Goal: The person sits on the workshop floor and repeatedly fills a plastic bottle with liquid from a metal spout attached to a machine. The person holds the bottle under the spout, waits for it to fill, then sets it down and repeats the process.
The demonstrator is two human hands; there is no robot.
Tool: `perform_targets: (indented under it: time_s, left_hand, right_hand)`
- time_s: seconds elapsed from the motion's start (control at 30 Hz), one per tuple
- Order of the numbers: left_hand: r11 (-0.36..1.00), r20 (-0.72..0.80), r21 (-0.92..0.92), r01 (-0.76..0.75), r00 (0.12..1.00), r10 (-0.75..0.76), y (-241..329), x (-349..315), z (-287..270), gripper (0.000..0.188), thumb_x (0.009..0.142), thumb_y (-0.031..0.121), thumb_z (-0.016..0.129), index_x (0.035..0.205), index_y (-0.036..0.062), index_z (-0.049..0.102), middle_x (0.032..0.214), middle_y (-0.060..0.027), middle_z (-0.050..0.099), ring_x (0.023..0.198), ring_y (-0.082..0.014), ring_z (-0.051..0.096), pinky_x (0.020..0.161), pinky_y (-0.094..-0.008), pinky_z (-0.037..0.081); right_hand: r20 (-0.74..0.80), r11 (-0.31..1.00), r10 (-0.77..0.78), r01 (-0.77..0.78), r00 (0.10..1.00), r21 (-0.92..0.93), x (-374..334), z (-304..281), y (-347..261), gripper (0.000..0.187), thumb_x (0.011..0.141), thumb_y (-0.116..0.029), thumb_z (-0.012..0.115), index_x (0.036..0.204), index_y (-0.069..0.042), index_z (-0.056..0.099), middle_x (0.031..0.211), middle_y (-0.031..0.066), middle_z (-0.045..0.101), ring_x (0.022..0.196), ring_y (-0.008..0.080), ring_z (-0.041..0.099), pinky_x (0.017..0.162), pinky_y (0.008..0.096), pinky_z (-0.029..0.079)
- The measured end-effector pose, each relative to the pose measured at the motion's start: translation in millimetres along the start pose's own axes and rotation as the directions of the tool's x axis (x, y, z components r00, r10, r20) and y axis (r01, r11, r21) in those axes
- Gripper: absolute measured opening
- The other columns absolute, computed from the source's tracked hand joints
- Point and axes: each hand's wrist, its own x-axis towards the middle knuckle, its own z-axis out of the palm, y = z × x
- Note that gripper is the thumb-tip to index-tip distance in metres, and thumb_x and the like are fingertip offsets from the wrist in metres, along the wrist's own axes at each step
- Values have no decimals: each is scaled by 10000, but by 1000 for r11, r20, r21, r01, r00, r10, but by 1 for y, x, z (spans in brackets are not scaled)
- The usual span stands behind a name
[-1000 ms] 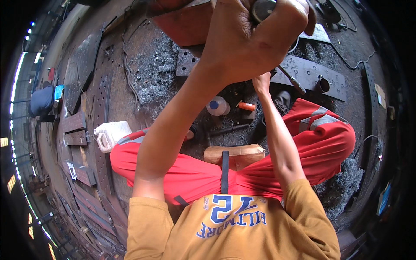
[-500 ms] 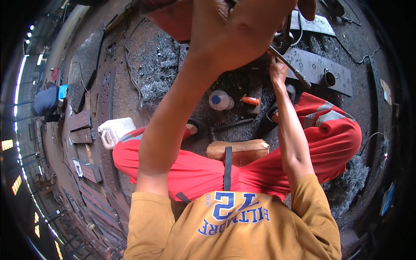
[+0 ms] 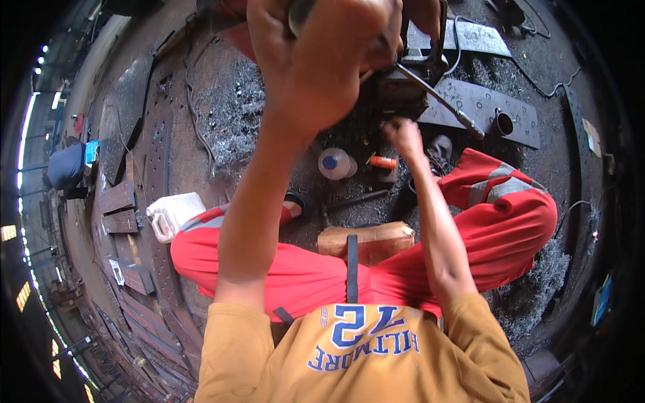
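My left hand (image 3: 316, 74) is raised at the top of the view, its fingers wrapped round the rounded dark grey end of a handle (image 3: 300, 15). Just right of it stands a dark machine (image 3: 403, 91), with a metal lever (image 3: 440, 97) slanting down to the right; my left hand hides much of the machine. Below the machine my right hand (image 3: 405, 139) is closed with curled fingers, apart from the lever; what they hold, if anything, is hidden. Close by it lie an orange bottle (image 3: 383, 162) and a clear plastic bottle with a blue cap (image 3: 337, 164).
A wooden block (image 3: 366, 235) sits between my legs, a dark hammer-like bar (image 3: 356, 199) beyond it. At left stands a white jerrycan (image 3: 176, 213). Steel plates (image 3: 487, 111), a short pipe (image 3: 502, 123), metal shavings (image 3: 235, 114) and a cable (image 3: 190, 87) cover the floor. Another person (image 3: 66, 168) is far left.
My right hand has come down and away from the machine and the lever. My left hand has shifted slightly left and down, uncovering more of the machine. The view has shifted a little.
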Motion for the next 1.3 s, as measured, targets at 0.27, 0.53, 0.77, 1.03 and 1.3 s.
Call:
perform_targets:
  time_s: [0.27,0.53,0.77,1.03,1.3]
  left_hand:
    - [999,9,44,1,1000,-1,-5,-5,-12,306,960,156,445,878,-54,652,652,-16,552,559,-64,434,538,-253,341]
    - [992,6,126,26,1000,-27,-5,0,-7,328,977,207,484,885,-45,673,692,-29,598,602,-88,492,569,-271,393]
    - [980,-28,189,59,998,-54,-5,-3,-11,351,992,251,518,891,-38,691,726,-40,639,639,-109,544,596,-286,438]
    - [989,31,117,86,995,-90,2,-5,-14,292,900,203,518,803,-12,689,701,-14,654,626,-58,538,581,-222,409]
    - [999,5,-54,7,1000,-6,0,-3,-11,356,922,191,559,648,-12,457,605,-46,469,555,-135,421,541,-310,354]
  right_hand:
    - [407,923,-376,299,832,242,-75,95,-7,1206,646,-281,946,1612,-81,252,1595,220,376,1490,394,355,1230,489,310]
    - [190,906,-286,201,939,373,-79,124,-8,891,667,-286,941,1405,-45,502,1348,203,624,1298,365,585,1082,442,474]
    - [317,824,-284,61,905,564,-91,95,-27,742,687,-153,912,1333,-48,563,1183,108,698,1108,199,654,987,366,531]
    - [517,864,-482,286,707,414,-99,60,-40,820,673,-270,961,1348,-31,561,1182,174,712,1115,274,692,961,406,546]
    - [655,929,-367,231,661,288,-112,24,-48,803,682,-338,951,1318,-38,562,1137,203,727,1104,340,705,932,435,549]
